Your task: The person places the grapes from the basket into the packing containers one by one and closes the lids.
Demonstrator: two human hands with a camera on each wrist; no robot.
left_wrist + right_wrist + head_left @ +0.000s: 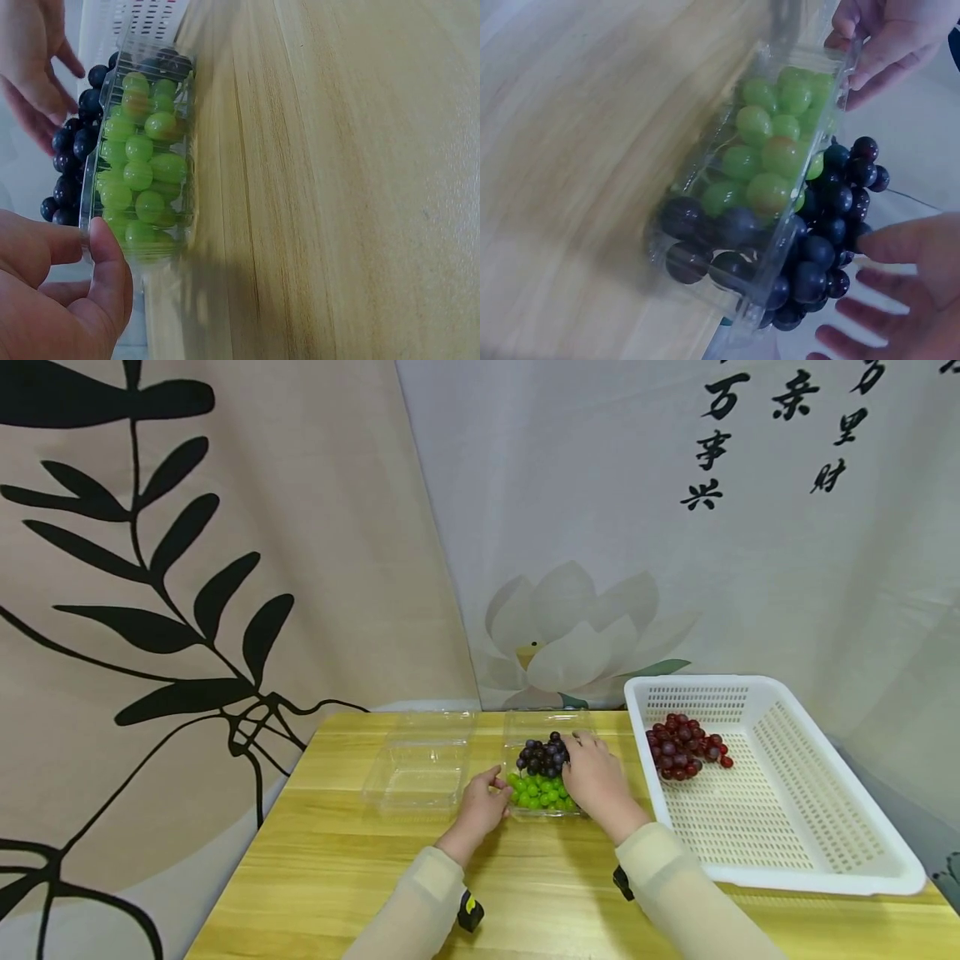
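A clear plastic clamshell box (184, 225) holds a bunch of green grapes (540, 792) in its front part. Dark purple grapes (543, 757) lie behind and partly over them, heaped above the rim, some down inside one end. My left hand (483, 802) pinches the box's left rim between thumb and finger. On the other side, my right hand (597, 777) is at the dark grapes, its fingers spread and apart in the right wrist view and the thumb tip right at the bunch. The box's lid (551, 720) stands folded back behind.
A second clear box (420, 777) sits open to the left. To the right, a white perforated basket (862, 868) contains red grapes (681, 747) in its far left corner. Both stand on the wooden table (322, 877), with a printed cloth (337, 527) behind.
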